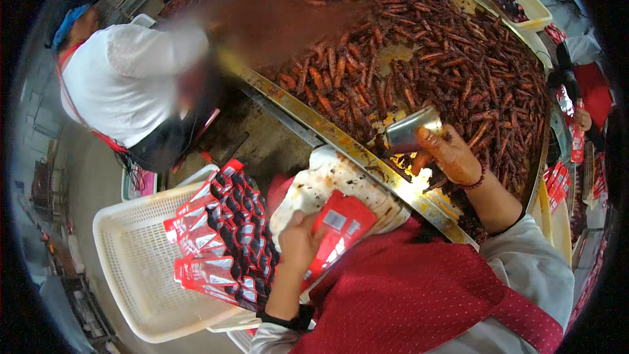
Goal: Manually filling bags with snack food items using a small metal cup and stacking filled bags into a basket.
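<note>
The right hand grips a metal scoop at the near rim of a big round tray, which is heaped with reddish-brown spiced sticks. At eight o'clock from it, the left hand is closed on a red pouch. At nine o'clock from that hand, a cream basket holds a fanned stack of red pouches. At ten o'clock a person in white bends over.

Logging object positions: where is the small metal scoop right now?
In the head view, right of centre: the metal scoop is in the right hand, over the spicy sticks.
</note>
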A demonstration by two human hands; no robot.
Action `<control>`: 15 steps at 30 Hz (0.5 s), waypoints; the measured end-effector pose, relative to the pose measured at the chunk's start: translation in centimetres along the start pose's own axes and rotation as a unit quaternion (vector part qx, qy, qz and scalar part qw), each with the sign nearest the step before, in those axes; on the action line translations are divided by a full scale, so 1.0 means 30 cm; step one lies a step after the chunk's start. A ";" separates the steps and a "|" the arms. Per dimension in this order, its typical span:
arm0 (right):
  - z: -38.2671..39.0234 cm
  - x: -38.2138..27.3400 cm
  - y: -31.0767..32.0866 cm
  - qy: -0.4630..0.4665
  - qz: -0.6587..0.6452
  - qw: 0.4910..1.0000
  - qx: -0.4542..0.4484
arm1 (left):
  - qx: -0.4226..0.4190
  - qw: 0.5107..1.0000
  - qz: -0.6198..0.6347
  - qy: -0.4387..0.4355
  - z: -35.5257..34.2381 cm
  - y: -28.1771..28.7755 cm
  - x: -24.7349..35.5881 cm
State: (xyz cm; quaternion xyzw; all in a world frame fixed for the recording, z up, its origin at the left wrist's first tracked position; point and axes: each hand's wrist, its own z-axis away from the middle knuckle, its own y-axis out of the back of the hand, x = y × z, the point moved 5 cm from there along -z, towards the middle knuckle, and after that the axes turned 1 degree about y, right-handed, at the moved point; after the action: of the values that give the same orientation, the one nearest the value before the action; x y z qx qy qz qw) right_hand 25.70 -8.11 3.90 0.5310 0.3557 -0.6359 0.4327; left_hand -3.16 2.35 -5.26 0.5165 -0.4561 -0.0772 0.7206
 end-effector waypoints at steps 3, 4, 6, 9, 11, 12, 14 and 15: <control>-0.001 0.048 -0.069 -0.028 -0.054 0.996 -0.071 | -0.112 0.992 -0.014 -0.048 0.072 -0.059 0.039; 0.001 0.062 -0.087 -0.049 -0.057 0.995 -0.067 | -0.161 0.986 0.030 -0.026 0.088 -0.072 0.020; 0.005 0.085 -0.121 -0.090 -0.063 0.992 -0.059 | -0.225 0.958 0.176 0.043 0.105 -0.103 -0.043; 0.026 0.048 -0.195 -0.166 -0.170 0.967 -0.094 | -0.096 0.880 0.444 0.141 0.070 -0.007 -0.027; 0.034 0.052 -0.217 -0.220 -0.259 0.932 -0.129 | -0.074 0.908 0.391 0.133 0.048 0.040 -0.032; 0.037 0.046 -0.219 -0.226 -0.248 0.931 -0.142 | -0.063 0.921 0.363 0.129 0.033 0.066 -0.030; 0.045 0.022 -0.231 -0.238 -0.229 0.929 -0.166 | -0.034 0.943 0.319 0.083 0.001 0.111 0.029; 0.044 0.009 -0.235 -0.234 -0.194 0.939 -0.160 | -0.021 0.941 0.331 0.068 -0.015 0.117 0.059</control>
State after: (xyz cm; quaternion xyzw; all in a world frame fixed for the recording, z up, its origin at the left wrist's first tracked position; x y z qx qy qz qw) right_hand 18.66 -6.75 3.83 0.2111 0.4377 -0.7485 0.4513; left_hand -3.07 3.22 -1.40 0.3255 -0.5496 0.1911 0.7453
